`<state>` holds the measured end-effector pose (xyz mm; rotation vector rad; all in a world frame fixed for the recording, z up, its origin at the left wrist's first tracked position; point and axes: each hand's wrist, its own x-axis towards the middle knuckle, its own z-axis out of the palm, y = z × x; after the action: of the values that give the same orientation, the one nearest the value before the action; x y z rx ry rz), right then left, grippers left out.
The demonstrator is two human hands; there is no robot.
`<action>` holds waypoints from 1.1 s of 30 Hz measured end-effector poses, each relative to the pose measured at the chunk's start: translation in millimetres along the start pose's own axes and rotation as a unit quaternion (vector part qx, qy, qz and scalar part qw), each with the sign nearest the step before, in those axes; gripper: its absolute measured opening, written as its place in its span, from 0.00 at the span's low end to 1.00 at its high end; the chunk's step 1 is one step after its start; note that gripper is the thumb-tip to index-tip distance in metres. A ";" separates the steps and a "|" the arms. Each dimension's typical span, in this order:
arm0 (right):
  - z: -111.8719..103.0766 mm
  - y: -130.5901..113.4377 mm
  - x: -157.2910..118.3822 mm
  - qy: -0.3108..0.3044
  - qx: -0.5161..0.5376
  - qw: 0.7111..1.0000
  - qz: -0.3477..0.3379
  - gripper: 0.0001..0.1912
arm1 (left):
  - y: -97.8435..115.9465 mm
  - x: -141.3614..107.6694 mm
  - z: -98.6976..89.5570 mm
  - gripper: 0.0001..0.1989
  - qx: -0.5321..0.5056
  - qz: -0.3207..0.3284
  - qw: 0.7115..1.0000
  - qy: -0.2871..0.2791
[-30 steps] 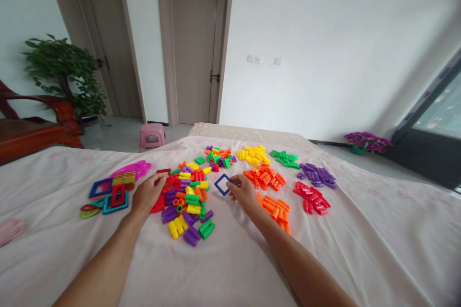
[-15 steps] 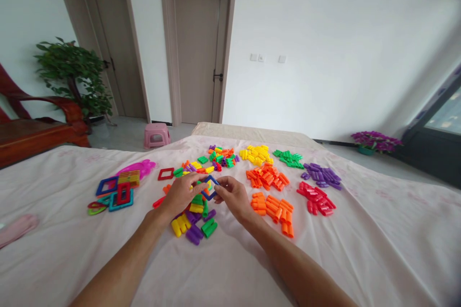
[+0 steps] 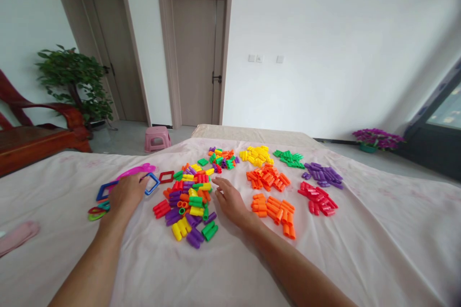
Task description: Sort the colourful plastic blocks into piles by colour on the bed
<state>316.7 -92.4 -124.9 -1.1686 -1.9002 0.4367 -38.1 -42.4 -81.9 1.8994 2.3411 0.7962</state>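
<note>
My left hand [image 3: 127, 193] pinches a blue square frame [image 3: 152, 183] above the left part of the cloth. Beneath and beside that hand lie a second blue frame [image 3: 103, 191], a magenta plastic piece [image 3: 139, 169] and a green ring-shaped piece [image 3: 96, 216], partly hidden. A red square frame [image 3: 166, 177] rests just right of the held one. My right hand [image 3: 230, 201] is empty, fingers apart, at the right edge of a mixed pile of coloured plastic tube blocks [image 3: 189, 198].
Blocks sorted by colour lie to the right: orange [image 3: 268, 177], yellow [image 3: 256, 156], green [image 3: 289, 159], purple [image 3: 322, 174] and red [image 3: 317, 198]. A pink cloth item [image 3: 19, 237] is at far left. A pink stool [image 3: 157, 139] stands beyond the cloth-covered surface [image 3: 230, 273].
My left hand has carried the blue square frame leftward from above the mixed pile to the flat pieces. My right hand has let go of the frame and sits slightly lower.
</note>
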 end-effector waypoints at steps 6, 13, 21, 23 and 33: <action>10.0 -8.6 18.5 -0.052 -0.057 0.997 -0.003 0.26 | 1.8 -9.5 7.1 0.24 0.071 -0.005 0.997 0.004; 14.8 -2.5 25.5 0.006 0.014 0.999 0.030 0.14 | 15.4 -18.8 9.4 0.21 0.003 0.038 0.996 0.087; 12.6 -16.9 22.1 0.022 0.248 0.960 0.131 0.17 | 88.3 -43.9 15.1 0.23 -0.274 0.226 0.932 -0.074; 13.4 -22.4 21.4 0.011 0.277 0.953 0.127 0.17 | 98.7 -50.8 16.5 0.22 -0.298 0.237 0.919 -0.104; 6.6 -15.4 25.3 0.052 0.284 0.943 0.164 0.15 | 97.1 -51.0 24.1 0.20 -0.383 0.170 0.902 -0.100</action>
<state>297.4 -77.8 -106.6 -1.0792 -1.3482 1.0088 71.2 -68.1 -79.1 1.8771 1.2750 1.2332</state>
